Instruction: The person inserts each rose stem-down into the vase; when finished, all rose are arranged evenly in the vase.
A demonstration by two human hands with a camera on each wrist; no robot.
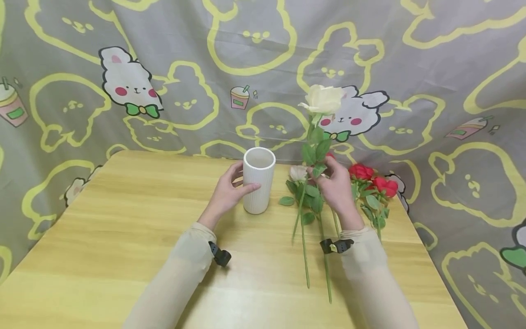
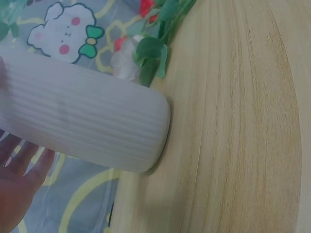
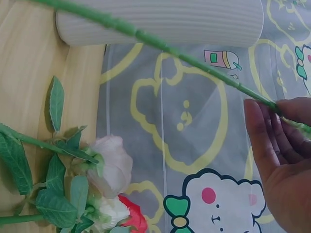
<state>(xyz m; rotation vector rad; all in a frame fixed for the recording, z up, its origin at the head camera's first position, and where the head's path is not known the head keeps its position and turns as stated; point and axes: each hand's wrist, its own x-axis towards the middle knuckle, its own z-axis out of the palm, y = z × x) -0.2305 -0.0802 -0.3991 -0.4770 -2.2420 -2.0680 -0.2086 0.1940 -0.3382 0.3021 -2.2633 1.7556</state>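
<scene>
A white ribbed vase [image 1: 258,189] stands upright on the table, its mouth facing up. My left hand [image 1: 228,191] holds its left side, with the thumb across the front and the fingers towards the back. The left wrist view shows the vase's base on the wood. To the right, my right hand [image 1: 336,186] pinches the green stem [image 3: 194,64] of a white rose [image 1: 323,99] between thumb and fingers. The bloom is up, above the vase's rim, and the stem hangs down beside the vase. Under that hand lies a pale pink rose [image 1: 298,173], partly hidden by leaves.
Red roses [image 1: 385,186] with green leaves lie at the table's right back edge. In the right wrist view, another white rose [image 3: 111,213] is beside the pale pink one. A patterned grey curtain [image 1: 185,41] hangs behind the wooden table [image 1: 135,219].
</scene>
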